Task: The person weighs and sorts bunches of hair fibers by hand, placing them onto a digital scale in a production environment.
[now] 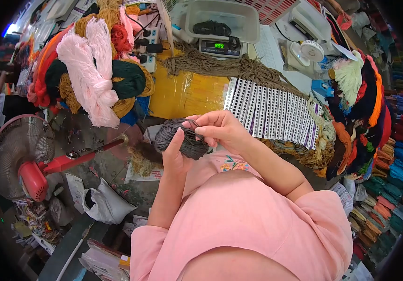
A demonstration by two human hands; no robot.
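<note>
So I'm holding the grey yarn [168,136] just off the near edge of the bench [201,89], in front of the yellow part. My left hand [179,152] is cupping it from the left and below, fingers partly curled, thumb pressing on top. My right hand [218,129] is coming in from the right with its fingers almost closed, pinching a strand [193,122] up top. Can't really tell how the fingers underneath are sitting, the yarn's hiding them.

The punched strips [274,112] are lying side by side along the near edge, to the right of the yellow bit. Brown yarn [211,63] is running across the bench behind them, and the scale [221,48] is sitting beyond that, showing 9.99. A clear tub [222,14] is sitting near the far edge, and pink yarn [89,70] is heaping up at the left end.
</note>
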